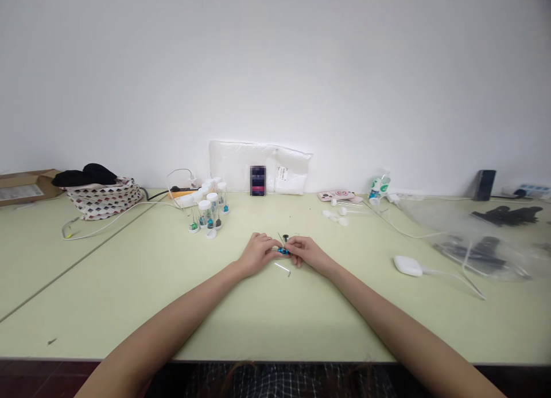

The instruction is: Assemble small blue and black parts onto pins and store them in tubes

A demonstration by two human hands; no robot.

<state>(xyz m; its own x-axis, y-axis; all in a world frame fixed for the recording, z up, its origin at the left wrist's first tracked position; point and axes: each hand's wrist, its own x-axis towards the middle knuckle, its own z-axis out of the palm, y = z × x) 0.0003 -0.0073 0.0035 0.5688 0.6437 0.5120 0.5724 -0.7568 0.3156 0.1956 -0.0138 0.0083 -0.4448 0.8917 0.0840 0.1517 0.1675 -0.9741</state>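
Head view: we have 2 bare hands, left hand (pixel 257 254) and right hand (pixel 307 253), together over the pale green table (pixel 258 323), both pinching a small blue piece (pixel 283 250). Left thumb and fingers grip its left end, right fingertips its right end; likely a 2-sided pinch because so small a thing needs steadying. Finer detail too small for us to tell. Black-headed part (pixel 285 237) sits just beyond, near the right fingers; thin bent rod (pixel 283 269) lies on our side of the hands, probably for easy reach. White-capped vials (pixel 205 213) cluster well to the left, presumably out of the way. Phone (pixel 257 181) stands upright before a white plastic bag (pixel 232 157), screen facing us, apparently for hands-free viewing.
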